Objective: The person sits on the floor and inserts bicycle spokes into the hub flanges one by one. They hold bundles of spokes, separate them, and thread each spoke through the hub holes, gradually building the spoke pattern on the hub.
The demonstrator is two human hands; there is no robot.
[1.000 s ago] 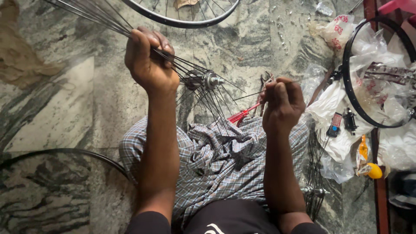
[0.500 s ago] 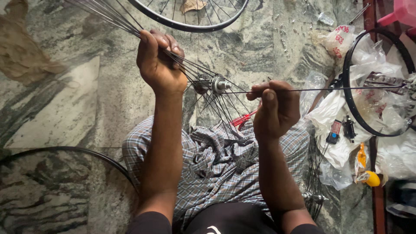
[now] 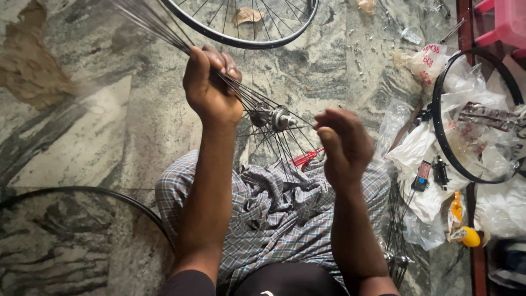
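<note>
My left hand (image 3: 210, 87) is closed around a bundle of thin steel spokes (image 3: 150, 24) that fan up to the upper left. The spokes run down into a metal wheel hub (image 3: 272, 118) held over my lap. My right hand (image 3: 341, 143) hovers just right of the hub with fingers curled; a thin spoke seems to pass by its fingertips, but I cannot tell if it is gripped. A red-handled tool (image 3: 306, 158) lies on the checked cloth (image 3: 274, 214) across my lap, under the hub.
A spoked wheel rim (image 3: 241, 38) lies on the marble floor ahead. A bare black rim (image 3: 98, 193) curves at lower left. At right, another black rim (image 3: 438, 137) rests on plastic bags with small parts, beside a yellow bottle (image 3: 466, 235).
My right hand has moved left toward the hub, and the long spoke it held out to the right is no longer seen there. My left hand keeps its grip on the spokes.
</note>
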